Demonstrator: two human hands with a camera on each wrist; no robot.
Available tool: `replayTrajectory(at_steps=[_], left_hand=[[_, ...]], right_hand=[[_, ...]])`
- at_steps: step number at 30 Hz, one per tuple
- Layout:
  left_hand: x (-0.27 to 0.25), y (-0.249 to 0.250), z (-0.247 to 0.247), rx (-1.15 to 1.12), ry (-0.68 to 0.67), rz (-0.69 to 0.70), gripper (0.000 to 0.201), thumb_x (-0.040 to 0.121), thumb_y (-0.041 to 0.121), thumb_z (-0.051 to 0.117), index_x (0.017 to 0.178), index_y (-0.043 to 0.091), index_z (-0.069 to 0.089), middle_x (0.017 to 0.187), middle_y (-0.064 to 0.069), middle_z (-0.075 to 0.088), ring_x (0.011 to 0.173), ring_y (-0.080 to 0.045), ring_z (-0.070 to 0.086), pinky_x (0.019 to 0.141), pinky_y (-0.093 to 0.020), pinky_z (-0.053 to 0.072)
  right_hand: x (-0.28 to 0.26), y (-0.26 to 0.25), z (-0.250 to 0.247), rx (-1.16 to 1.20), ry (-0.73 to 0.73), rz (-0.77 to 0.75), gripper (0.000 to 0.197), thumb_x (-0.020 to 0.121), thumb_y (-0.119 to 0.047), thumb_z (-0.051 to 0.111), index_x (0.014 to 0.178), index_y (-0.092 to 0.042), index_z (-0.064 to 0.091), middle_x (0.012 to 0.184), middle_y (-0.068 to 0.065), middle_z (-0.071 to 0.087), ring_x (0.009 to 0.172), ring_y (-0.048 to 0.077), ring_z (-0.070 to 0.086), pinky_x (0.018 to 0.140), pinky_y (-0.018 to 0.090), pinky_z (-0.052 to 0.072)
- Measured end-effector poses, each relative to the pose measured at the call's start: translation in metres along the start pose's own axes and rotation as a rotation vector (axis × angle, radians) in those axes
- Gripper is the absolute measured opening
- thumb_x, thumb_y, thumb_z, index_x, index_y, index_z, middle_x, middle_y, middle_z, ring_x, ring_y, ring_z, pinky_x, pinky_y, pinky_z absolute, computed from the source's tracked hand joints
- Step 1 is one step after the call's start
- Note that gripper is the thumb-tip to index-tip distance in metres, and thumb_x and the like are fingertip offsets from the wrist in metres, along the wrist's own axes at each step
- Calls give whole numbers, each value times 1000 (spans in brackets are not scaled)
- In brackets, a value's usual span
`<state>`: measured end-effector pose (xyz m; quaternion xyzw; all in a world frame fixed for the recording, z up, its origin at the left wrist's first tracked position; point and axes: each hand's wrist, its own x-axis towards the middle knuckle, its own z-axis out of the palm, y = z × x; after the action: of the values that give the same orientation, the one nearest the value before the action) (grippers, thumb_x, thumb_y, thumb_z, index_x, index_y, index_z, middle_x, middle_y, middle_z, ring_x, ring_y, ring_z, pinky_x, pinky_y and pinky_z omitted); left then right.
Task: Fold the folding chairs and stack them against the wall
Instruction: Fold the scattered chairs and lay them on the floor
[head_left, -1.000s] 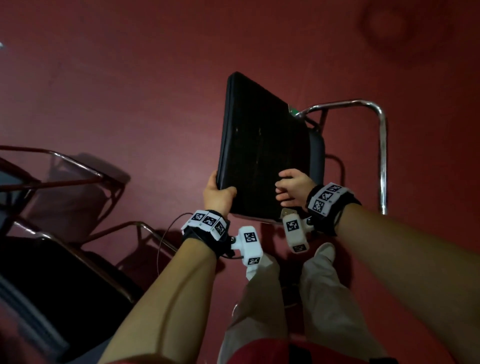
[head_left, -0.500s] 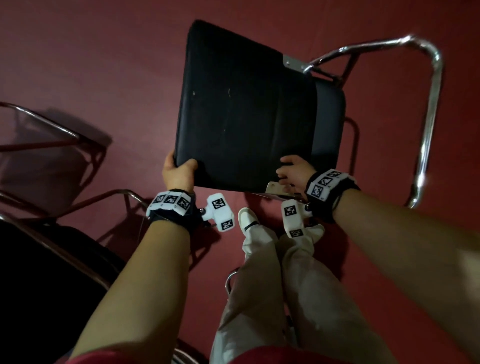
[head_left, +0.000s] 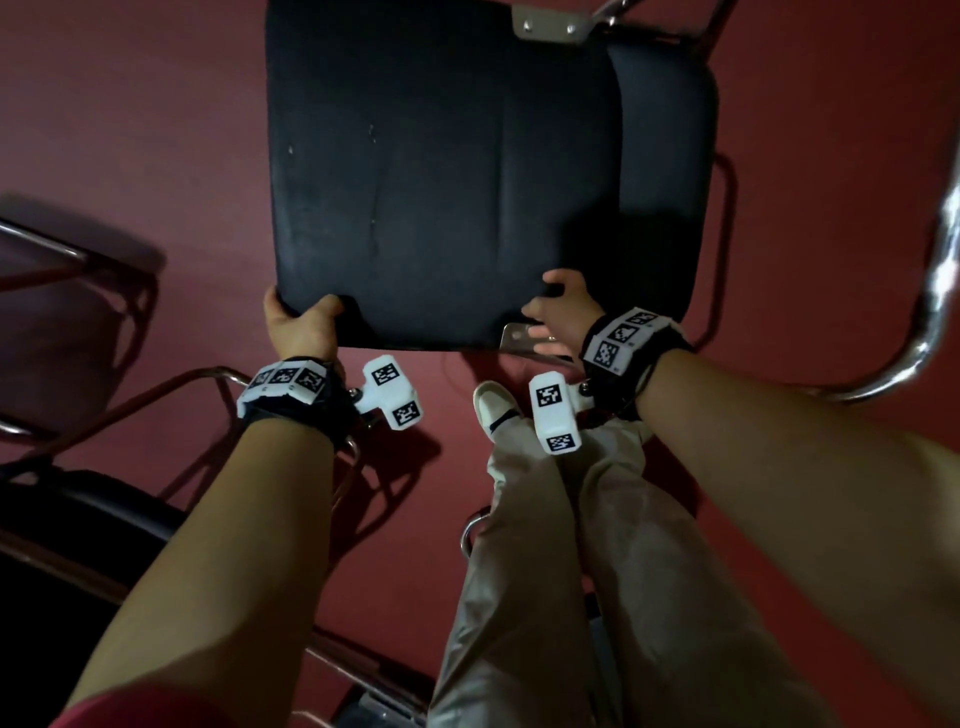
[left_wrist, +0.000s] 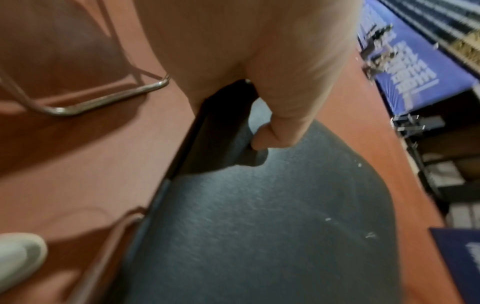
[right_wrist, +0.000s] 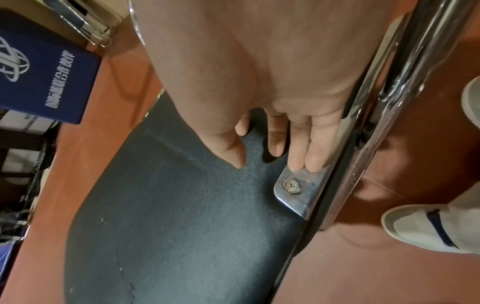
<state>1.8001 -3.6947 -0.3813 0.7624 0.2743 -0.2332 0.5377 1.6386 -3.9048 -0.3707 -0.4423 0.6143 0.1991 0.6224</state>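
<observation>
**Both hands on the folded chair's seat**

While the black padded seat (head_left: 441, 171) of the folding chair is held up over the red floor (head_left: 130, 104), the left hand (head_left: 298, 325) grips its near corner (thumb on top). The right hand (head_left: 563, 312) lies on the seat, fingers (right_wrist: 298, 152) straight, touching the metal bracket (right_wrist: 296, 189). More chairs (head_left: 78, 509) stand left.

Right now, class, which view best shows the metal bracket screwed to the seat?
Right wrist: the bracket is close and sharp, its screw visible, fingers touching it. The head view shows it small, partly behind the right hand. The left wrist view misses it.
</observation>
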Motion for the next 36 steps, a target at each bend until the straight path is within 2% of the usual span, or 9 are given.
replayTrajectory(at_steps=[5, 12, 18, 21, 25, 27, 30, 33, 36], left_hand=[[17, -10, 2, 15, -20, -12, 63, 63, 6, 70, 122, 22, 51, 113, -3, 67, 111, -29, 66, 95, -50, 55], [27, -24, 2, 31, -17, -12, 71, 70, 2, 68, 138, 13, 47, 122, -9, 66, 111, -28, 66, 96, -51, 55], [28, -28, 5, 34, -13, 17, 64, 70, 6, 68, 129, 22, 49, 117, -1, 66, 109, -22, 66, 98, -45, 55], [28, -33, 4, 58, -18, 20, 62, 68, 13, 69, 125, 29, 49, 120, 0, 66, 111, -22, 66, 97, -47, 55], [15, -33, 5, 87, -3, -21, 70, 74, 16, 69, 139, 26, 44, 125, 6, 62, 113, -22, 63, 92, -46, 56], [2, -35, 6, 120, 1, -37, 65, 82, 13, 66, 140, 26, 41, 125, 5, 60, 107, -23, 62, 77, -38, 56], [-21, -38, 15, 168, 6, -65, 56, 85, 11, 64, 135, 25, 45, 118, 2, 60, 88, -18, 57, 66, -31, 49], [-48, -33, 34, 241, 7, -83, 30, 93, 7, 57, 121, 17, 56, 110, -5, 57, 69, -12, 49, 65, -30, 46], [-82, -21, 65, 347, -95, -72, 40, 98, 6, 50, 138, 5, 53, 120, -11, 59, 66, -6, 47, 61, -22, 46]], right_hand=[[16, 5, 6, 99, 36, 8, 49, 94, -4, 56, 135, -24, 35, 91, 0, 55, 73, 16, 60, 58, 29, 51], [29, 10, 15, 121, 67, -1, 42, 91, -4, 59, 118, -26, 36, 98, 5, 53, 68, 18, 61, 54, 29, 53], [35, 14, 13, 113, 35, -16, 42, 90, -9, 61, 117, -29, 36, 94, 0, 56, 73, 19, 62, 81, 41, 56], [35, 17, 15, 97, 35, -34, 42, 89, -12, 62, 117, -31, 36, 102, 4, 59, 80, 21, 63, 83, 41, 56], [29, 20, 7, 139, -25, -70, 45, 93, -8, 59, 127, -29, 37, 108, 10, 56, 87, 24, 57, 91, 44, 52], [22, 22, -4, 162, -101, -83, 51, 96, -7, 55, 139, -24, 34, 109, 8, 56, 90, 25, 56, 94, 45, 50], [12, 27, -23, 135, -232, -90, 58, 99, -7, 52, 148, -22, 27, 108, 0, 56, 88, 21, 57, 79, 39, 52], [-5, 25, -48, 169, -210, -81, 57, 97, -11, 56, 147, -25, 33, 117, 4, 54, 93, 22, 59, 78, 38, 51], [-28, 16, -88, 176, -118, -131, 46, 96, -9, 56, 139, -20, 44, 111, 5, 55, 97, 23, 57, 81, 38, 50]])
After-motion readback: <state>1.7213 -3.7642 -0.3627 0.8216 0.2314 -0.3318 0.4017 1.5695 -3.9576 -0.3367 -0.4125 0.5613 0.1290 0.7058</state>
